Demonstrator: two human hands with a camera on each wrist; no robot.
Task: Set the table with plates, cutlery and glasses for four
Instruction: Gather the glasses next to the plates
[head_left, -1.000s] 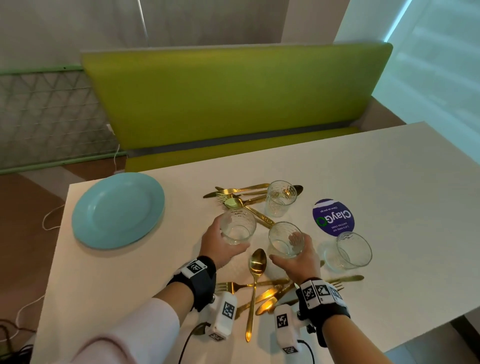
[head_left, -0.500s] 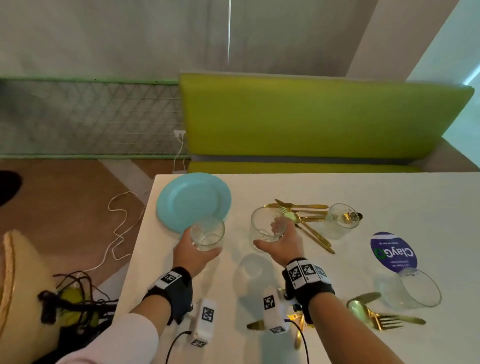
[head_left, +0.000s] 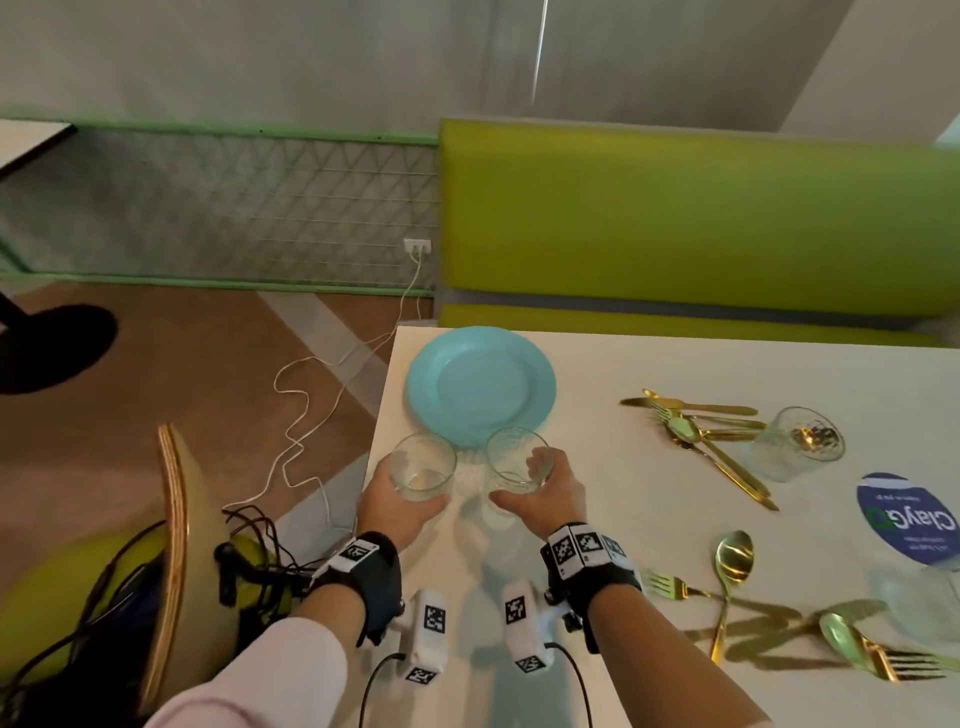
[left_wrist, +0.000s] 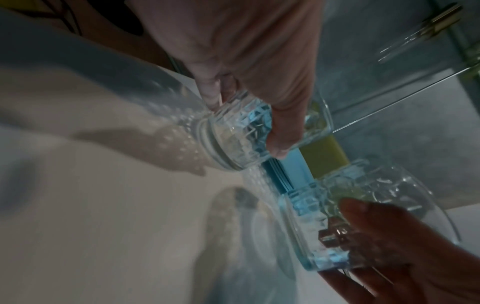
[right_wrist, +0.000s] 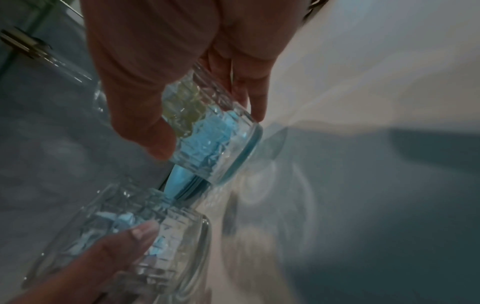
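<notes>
My left hand (head_left: 397, 506) grips a clear patterned glass (head_left: 422, 467) round its side. My right hand (head_left: 545, 496) grips a second such glass (head_left: 519, 460). Both glasses stand upright, side by side, at the near edge of the light blue plate (head_left: 480, 384) by the table's left end. They seem to hang slightly above the white table (head_left: 649, 499). The left wrist view shows the left glass (left_wrist: 241, 133) between thumb and fingers; the right wrist view shows the right glass (right_wrist: 215, 144) held the same way.
A third glass (head_left: 800, 441) stands beside a heap of gold cutlery (head_left: 696, 426) farther right. More gold cutlery (head_left: 732, 566), a fourth glass (head_left: 919, 597) and a round purple sticker (head_left: 904, 519) lie at the near right. A wooden chair (head_left: 174, 545) with cables stands left of the table.
Both hands have carried their glasses leftward from the middle of the table to the near edge of the blue plate. The head view has turned left with them.
</notes>
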